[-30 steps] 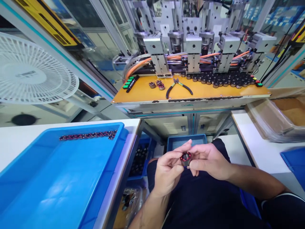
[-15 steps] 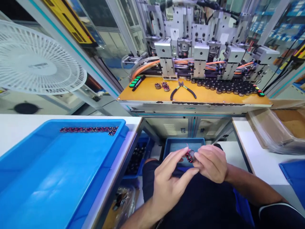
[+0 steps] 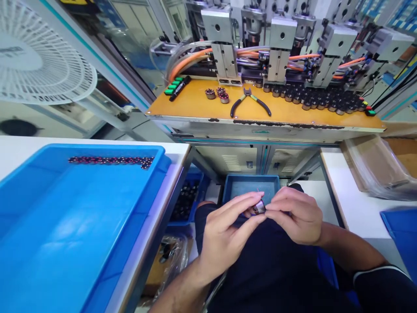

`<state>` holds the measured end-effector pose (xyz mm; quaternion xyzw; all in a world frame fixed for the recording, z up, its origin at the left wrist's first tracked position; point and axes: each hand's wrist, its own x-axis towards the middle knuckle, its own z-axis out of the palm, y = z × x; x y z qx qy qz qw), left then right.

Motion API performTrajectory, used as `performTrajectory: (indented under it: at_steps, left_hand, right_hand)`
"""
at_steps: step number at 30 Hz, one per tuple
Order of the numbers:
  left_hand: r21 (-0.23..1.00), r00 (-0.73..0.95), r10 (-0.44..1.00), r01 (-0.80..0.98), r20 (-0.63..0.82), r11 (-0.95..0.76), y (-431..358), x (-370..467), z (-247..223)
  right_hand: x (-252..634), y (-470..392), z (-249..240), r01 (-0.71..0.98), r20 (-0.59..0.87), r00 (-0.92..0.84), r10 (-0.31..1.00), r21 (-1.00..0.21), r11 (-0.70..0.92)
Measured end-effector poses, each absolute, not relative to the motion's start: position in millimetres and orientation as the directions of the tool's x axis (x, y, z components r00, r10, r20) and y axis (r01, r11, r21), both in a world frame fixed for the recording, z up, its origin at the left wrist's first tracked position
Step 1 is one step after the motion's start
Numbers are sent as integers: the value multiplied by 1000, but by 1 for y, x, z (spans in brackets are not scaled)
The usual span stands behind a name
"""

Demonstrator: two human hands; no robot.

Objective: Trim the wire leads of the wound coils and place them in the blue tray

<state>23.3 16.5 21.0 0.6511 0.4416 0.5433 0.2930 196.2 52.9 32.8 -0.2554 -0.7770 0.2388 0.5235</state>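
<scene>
A small round motor stator (image 3: 259, 207) with a silvery metal side is held over my lap. My left hand (image 3: 224, 230) grips it between thumb and fingertips from the left. From the other side, the thumb and fingers of my right hand (image 3: 295, 213) are closed on its right edge. A thin reddish wire end sticks up above the part by my left fingertips. Fingers partly cover its wound face.
At left, a blue tray (image 3: 107, 208) has a row of stators (image 3: 110, 161) along its far side. Pliers (image 3: 249, 102), a black marker (image 3: 180, 88), loose stators (image 3: 223, 97) and many dark round parts (image 3: 321, 98) lie on the orange machine bench. A blue bin (image 3: 228, 187) stands below.
The stator has turned, so its metal side shows more than its wound face. My left fingers have closed in on it, and my right hand has shifted slightly right. The camera view has tilted down.
</scene>
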Motion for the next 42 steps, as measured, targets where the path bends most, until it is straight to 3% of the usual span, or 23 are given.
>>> performTrajectory:
  at_steps: [4, 7, 10, 13, 15, 17, 19, 20, 22, 24, 25, 27, 29, 30, 32, 34, 35, 37, 39, 42]
  left_hand:
    - [950, 10, 951, 54, 308, -308, 16, 23, 23]
    - [960, 4, 960, -19, 281, -281, 17, 23, 24]
    - [944, -34, 944, 35, 328, -327, 17, 21, 24]
    - [900, -57, 907, 167, 416, -402, 18, 16, 25]
    - [851, -26, 878, 259, 479, -457, 18, 14, 27]
    - [798, 32, 851, 331, 524, -503, 19, 13, 30]
    - [757, 88, 832, 372, 548, -537, 19, 13, 33]
    - [743, 110, 825, 381, 555, -551, 19, 14, 35]
    - [730, 137, 818, 389, 558, -563, 18, 14, 37]
    - [736, 144, 822, 382, 551, -559, 16, 13, 37]
    - [742, 140, 824, 373, 548, -557, 14, 11, 37]
    - [748, 133, 820, 349, 556, -564, 12, 8, 35]
    - [746, 140, 808, 319, 572, -584, 10, 4, 32]
    - [745, 149, 802, 304, 578, -594, 10, 1, 30]
    - [747, 156, 797, 282, 583, -602, 9, -3, 27]
    - [750, 130, 799, 282, 587, -598, 10, -6, 24]
    - [752, 104, 800, 287, 591, -593, 10, -8, 22]
    - [758, 44, 800, 293, 598, -583, 10, -9, 21]
    - [766, -2, 801, 293, 599, -572, 10, -10, 20]
    - [783, -56, 812, 310, 581, -539, 9, -13, 18]
  right_hand:
    - [195, 54, 35, 119, 661, -301, 687, -689, 715]
    - [198, 54, 34, 90, 636, -315, 705, -719, 689]
    - [211, 56, 33, 112, 559, -315, 767, -781, 615]
    - [232, 62, 40, 265, 512, -269, 816, -775, 573]
    - [242, 66, 49, 396, 630, -283, 723, -611, 686]
    - [244, 68, 61, 433, 757, -470, 453, -249, 866]
    - [238, 71, 71, 328, 712, -688, 143, 129, 936]
    - [233, 74, 75, 267, 656, -754, 38, 254, 930]
    - [222, 78, 77, 222, 573, -819, -12, 338, 915]
    - [212, 81, 75, 247, 534, -840, 94, 223, 943]
    - [209, 81, 74, 264, 510, -841, 183, 91, 960]
    - [206, 79, 72, 278, 412, -828, 380, -288, 916]
    - [206, 77, 74, 242, 250, -831, 497, -642, 728]
    - [206, 78, 76, 228, 158, -846, 510, -757, 612]
    - [206, 86, 81, 236, 2, -882, 471, -864, 445]
    - [202, 103, 88, 298, -73, -870, 488, -866, 402]
    - [197, 115, 91, 347, -58, -830, 556, -833, 431]
    - [181, 146, 96, 505, 96, -652, 752, -685, 525]
    - [157, 180, 100, 719, 271, -430, 861, -475, 508]
    - [119, 225, 101, 882, 276, -241, 930, -339, 329]
